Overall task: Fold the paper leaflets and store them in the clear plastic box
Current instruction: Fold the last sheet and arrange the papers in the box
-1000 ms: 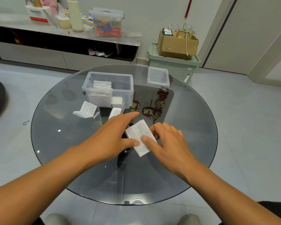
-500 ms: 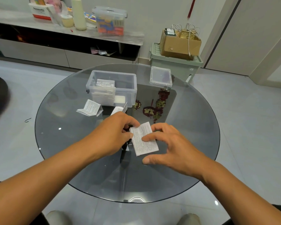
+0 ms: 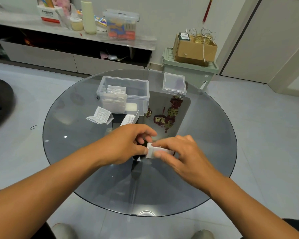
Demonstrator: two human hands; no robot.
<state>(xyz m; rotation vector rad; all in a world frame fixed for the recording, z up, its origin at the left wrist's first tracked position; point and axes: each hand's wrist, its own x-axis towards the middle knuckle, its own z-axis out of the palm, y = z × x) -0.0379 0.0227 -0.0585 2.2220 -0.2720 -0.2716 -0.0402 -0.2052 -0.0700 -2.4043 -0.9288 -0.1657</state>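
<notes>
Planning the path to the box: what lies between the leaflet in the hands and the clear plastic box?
In the head view, one partly folded leaflet stands between the held leaflet and the clear plastic box; otherwise bare glass table.

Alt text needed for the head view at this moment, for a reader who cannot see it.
Both hands, left hand and right hand, pinch a small folded leaflet over a round glass table. Beyond them stands an open clear plastic box holding folded leaflets, with two more leaflets lying loose in front of it and its lid set to the right.
</notes>
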